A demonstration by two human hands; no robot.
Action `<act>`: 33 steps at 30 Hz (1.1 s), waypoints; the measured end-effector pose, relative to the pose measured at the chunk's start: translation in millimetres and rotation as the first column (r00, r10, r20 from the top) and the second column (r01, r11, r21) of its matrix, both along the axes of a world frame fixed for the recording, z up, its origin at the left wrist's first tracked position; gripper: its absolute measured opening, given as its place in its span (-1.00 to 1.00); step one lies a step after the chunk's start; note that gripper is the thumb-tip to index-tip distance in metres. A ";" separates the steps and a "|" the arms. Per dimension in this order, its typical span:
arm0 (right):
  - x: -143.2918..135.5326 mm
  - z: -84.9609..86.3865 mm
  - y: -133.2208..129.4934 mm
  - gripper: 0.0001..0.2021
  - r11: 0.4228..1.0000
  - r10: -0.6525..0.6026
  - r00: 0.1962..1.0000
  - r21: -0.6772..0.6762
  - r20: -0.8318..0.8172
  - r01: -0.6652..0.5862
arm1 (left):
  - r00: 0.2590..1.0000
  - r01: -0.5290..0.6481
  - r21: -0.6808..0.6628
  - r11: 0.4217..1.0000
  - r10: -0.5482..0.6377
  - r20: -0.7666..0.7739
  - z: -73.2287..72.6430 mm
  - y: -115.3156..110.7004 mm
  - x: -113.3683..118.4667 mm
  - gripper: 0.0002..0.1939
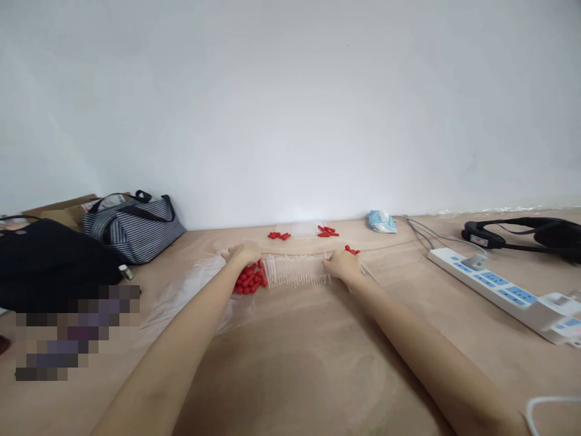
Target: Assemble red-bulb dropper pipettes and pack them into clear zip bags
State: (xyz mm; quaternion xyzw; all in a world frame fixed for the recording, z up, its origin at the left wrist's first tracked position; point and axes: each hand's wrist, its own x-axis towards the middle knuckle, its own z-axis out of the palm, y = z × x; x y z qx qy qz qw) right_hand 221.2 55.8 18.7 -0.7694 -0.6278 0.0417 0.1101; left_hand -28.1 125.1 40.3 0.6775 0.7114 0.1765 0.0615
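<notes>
My left hand (243,253) is over the left part of a pile of small red bulb-ended pieces (250,280). Its fingertips are hidden behind the hand, so I cannot see whether it holds one. Beside the pile, thin white sticks (297,270) lie side by side in a long row. My right hand (344,265) is at the right end of this row, its fingers curled and closed near the last sticks. What they pinch, if anything, is too small to make out. A few red pieces (352,250) lie just behind the right hand, with loose white sticks (370,272) to its right.
Farther back is another stick row (303,229) between red pieces (327,231). A clear plastic bag (190,290) lies under the pile. A striped bag (136,224) and a black bag (54,260) stand left. Tissues (382,221), a power strip (490,284) and a black headset (521,235) lie right.
</notes>
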 end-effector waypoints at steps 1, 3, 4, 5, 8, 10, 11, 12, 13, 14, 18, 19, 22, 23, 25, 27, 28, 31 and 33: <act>0.3 0.0 -1.9 -0.71 1.000 0.009 1.000 0.019 -0.002 -0.009 | 0.999 -0.031 0.023 0.999 0.031 0.015 4.4 -3.3 1.0 -0.81; 1.6 -2.4 -8.3 -0.72 0.992 0.064 0.998 0.107 -0.017 -0.062 | 0.996 -0.061 0.086 0.994 0.056 0.067 12.9 -14.8 3.4 -0.81; 2.9 -4.9 -13.0 -0.74 0.978 0.118 0.993 0.177 -0.026 -0.112 | 0.995 -0.040 0.121 0.992 0.028 0.098 15.9 -23.2 4.8 -0.80; 4.5 -8.0 -18.6 -0.76 0.951 0.190 0.981 0.255 -0.035 -0.175 | 0.991 -0.014 0.160 0.987 -0.007 0.131 17.1 -33.5 6.5 -0.80; 10.8 -18.3 -39.1 -0.81 0.806 0.438 0.899 0.457 -0.031 -0.376 | 0.957 0.106 0.229 0.968 -0.162 0.241 8.3 -71.6 13.0 -0.77; 14.9 -22.9 -52.8 -0.84 0.693 0.571 0.821 0.532 0.009 -0.487 | 0.812 0.257 0.258 0.931 -0.353 0.465 -5.3 -98.2 17.5 -0.76; 16.4 -24.3 -58.8 -0.85 0.642 0.622 0.782 0.547 0.037 -0.537 | 0.683 0.343 0.270 0.899 -0.437 0.585 -12.6 -110.1 19.5 -0.74; 17.5 -25.1 -63.9 -0.86 0.601 0.660 0.748 0.551 0.066 -0.579 | 0.591 0.403 0.277 0.873 -0.479 0.649 -19.3 -120.5 20.9 -0.74; 18.0 -25.6 -68.2 -0.86 0.572 0.689 0.719 0.543 0.088 -0.615 | 0.541 0.472 0.253 0.844 -0.505 0.672 -24.8 -129.2 21.9 -0.79; 18.0 -26.0 -71.5 -0.87 0.555 0.710 0.697 0.526 0.103 -0.644 | 0.521 0.534 0.225 0.815 -0.527 0.671 -29.0 -136.0 22.3 -0.84; 14.2 -28.6 -78.0 -0.86 0.552 0.749 0.654 0.443 0.109 -0.706 | 0.615 0.646 0.167 0.745 -0.637 0.465 -32.2 -149.3 20.9 -0.88; 12.8 -29.5 -78.6 -0.87 0.555 0.756 0.647 0.428 0.099 -0.713 | 0.641 0.650 0.172 0.740 -0.656 0.399 -31.0 -150.6 20.8 -0.84; 8.7 -31.4 -79.9 -0.87 0.562 0.772 0.633 0.403 0.058 -0.722 | 0.694 0.640 0.189 0.745 -0.666 0.275 -27.6 -153.2 23.1 -0.77; 7.5 -31.9 -80.2 -0.87 0.564 0.775 0.630 0.397 0.046 -0.724 | 0.707 0.631 0.196 0.750 -0.661 0.253 -27.2 -153.6 24.9 -0.76; 5.4 -32.8 -80.6 -0.87 0.566 0.782 0.623 0.390 0.025 -0.726 | 0.734 0.613 0.212 0.761 -0.648 0.202 -28.0 -153.5 29.3 -0.75; 3.9 -33.8 -80.7 -0.85 0.565 0.788 0.616 0.387 0.010 -0.729 | 0.756 0.607 0.209 0.767 -0.638 0.144 -30.5 -152.0 33.7 -0.79; 3.4 -34.4 -80.7 -0.84 0.564 0.790 0.613 0.387 0.006 -0.730 | 0.764 0.606 0.205 0.769 -0.634 0.119 -32.1 -150.9 35.5 -0.83; 2.6 -35.9 -80.8 -0.80 0.562 0.797 0.604 0.390 -0.019 -0.729 | 0.768 0.605 0.210 0.768 -0.632 0.100 -36.5 -148.3 38.4 -0.86; 2.1 -36.4 -81.3 -0.81 0.558 0.805 0.591 0.396 -0.049 -0.729 | 0.755 0.609 0.237 0.757 -0.645 0.121 -38.4 -148.1 38.6 -0.86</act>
